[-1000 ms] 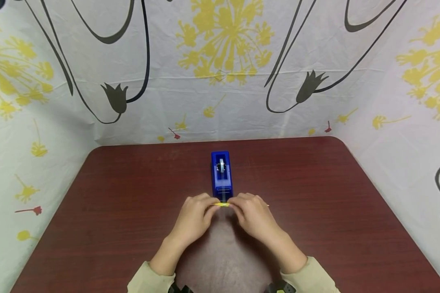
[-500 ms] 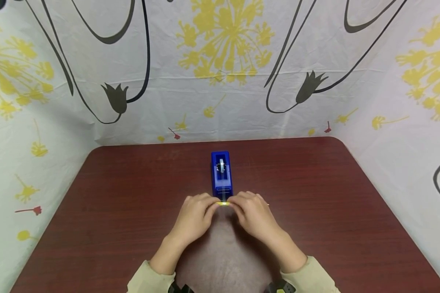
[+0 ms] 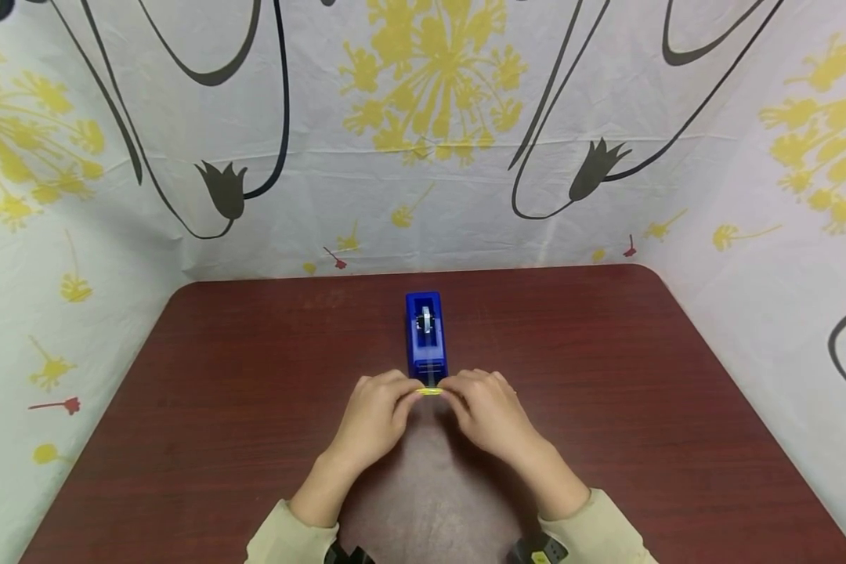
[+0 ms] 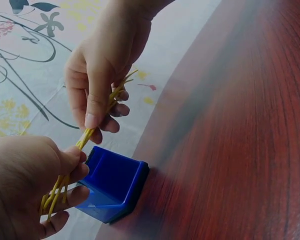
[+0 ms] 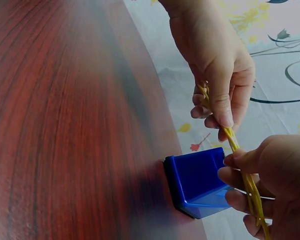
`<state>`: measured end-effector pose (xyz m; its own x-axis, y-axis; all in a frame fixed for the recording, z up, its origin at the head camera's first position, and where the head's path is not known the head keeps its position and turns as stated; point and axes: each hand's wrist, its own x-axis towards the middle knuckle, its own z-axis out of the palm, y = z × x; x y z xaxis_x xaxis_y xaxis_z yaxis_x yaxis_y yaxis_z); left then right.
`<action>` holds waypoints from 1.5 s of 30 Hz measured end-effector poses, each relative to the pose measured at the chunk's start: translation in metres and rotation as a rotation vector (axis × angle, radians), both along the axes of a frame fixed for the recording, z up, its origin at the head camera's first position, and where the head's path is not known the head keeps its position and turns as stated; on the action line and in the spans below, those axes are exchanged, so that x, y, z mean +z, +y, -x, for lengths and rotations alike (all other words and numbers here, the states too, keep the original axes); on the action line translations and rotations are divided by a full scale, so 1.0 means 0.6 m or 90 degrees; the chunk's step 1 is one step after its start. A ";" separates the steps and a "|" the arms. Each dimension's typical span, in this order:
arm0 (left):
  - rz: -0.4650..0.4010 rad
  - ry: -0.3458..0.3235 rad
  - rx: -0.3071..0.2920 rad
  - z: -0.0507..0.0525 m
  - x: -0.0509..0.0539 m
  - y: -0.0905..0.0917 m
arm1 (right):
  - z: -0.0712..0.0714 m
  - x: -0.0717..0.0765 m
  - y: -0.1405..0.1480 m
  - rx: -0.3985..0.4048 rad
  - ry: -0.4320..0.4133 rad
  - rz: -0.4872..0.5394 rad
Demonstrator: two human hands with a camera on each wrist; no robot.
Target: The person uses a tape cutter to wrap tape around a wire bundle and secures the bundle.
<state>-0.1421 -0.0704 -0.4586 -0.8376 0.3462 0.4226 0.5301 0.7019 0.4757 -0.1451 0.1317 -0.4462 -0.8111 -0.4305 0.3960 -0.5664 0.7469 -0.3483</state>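
Note:
A bundle of thin yellow strands (image 3: 431, 391) stretches between my two hands, just in front of a blue tape dispenser (image 3: 426, 333). My left hand (image 3: 375, 411) pinches one end between thumb and fingers. Opposite it, my right hand (image 3: 485, 411) pinches the other end the same way. In the left wrist view, loose strand ends (image 4: 53, 197) hang past the left fingers, and more stick out beyond the right hand (image 4: 102, 75). The bundle lies close to the dispenser's toothed front edge (image 4: 89, 154); whether it touches that edge I cannot tell. A roll of clear tape (image 3: 426, 319) sits in the dispenser.
Everything is over a dark red-brown wooden table (image 3: 268, 376) with rounded far corners. A white cloth (image 3: 423, 188) with yellow and grey flower prints hangs behind the table and along its sides.
Both hands keep their pinch and stay almost in place. The yellow bundle has shifted very slightly toward the dispenser.

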 end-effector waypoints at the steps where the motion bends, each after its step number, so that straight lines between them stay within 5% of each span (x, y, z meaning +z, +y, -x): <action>1: 0.004 -0.001 0.001 -0.001 0.000 0.000 | 0.000 -0.001 0.001 0.001 0.003 0.001; 12: 0.082 0.006 0.007 0.002 0.006 0.003 | 0.003 -0.004 0.003 0.009 0.048 0.012; 45: -0.023 0.028 0.005 0.008 -0.001 -0.001 | 0.008 -0.003 -0.002 -0.016 -0.025 0.017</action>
